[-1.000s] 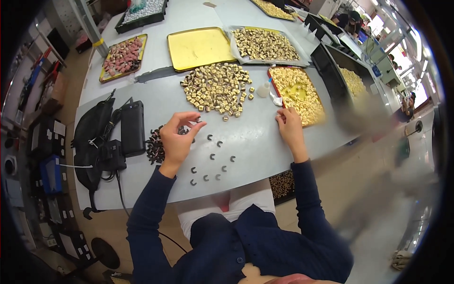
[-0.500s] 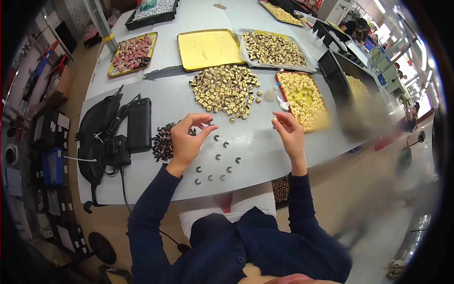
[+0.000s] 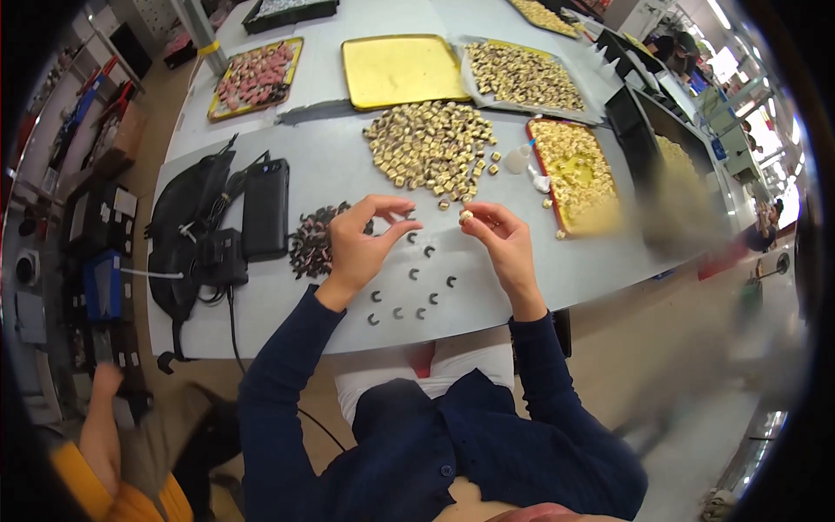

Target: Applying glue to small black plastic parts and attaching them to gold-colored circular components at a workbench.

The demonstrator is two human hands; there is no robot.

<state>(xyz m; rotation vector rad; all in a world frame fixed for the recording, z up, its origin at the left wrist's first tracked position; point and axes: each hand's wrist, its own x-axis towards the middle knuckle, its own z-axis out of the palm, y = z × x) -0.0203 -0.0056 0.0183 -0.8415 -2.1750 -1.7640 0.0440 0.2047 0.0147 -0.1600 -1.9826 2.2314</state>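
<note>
Between the thumb and fingertips of my left hand (image 3: pixel 358 248) is a small dark piece (image 3: pixel 409 214), mostly hidden; its shape is hard to make out. My right hand (image 3: pixel 507 252) pinches a small cream-coloured block (image 3: pixel 467 216), a short gap away from the left fingertips. Several dark C-shaped clips (image 3: pixel 413 273) lie loosely spread on the grey tabletop below my hands. A heap of dark clips (image 3: pixel 311 248) sits just left of my left hand. Beyond both hands is a large pile of gold-and-dark cube-like pieces (image 3: pixel 426 148).
A red-rimmed tray of cream pieces (image 3: pixel 570 139) stands at right, near a small white bottle (image 3: pixel 517 158). Farther back are a bare yellow tray (image 3: pixel 402 70), a filled tray (image 3: pixel 526 76) and a tray of pink pieces (image 3: pixel 254 76). A black power bank (image 3: pixel 265 209) and cables lie left.
My right hand has moved left with the cream block, close to my left hand. The view has shifted slightly. A person's arm and orange clothing have appeared at lower left.
</note>
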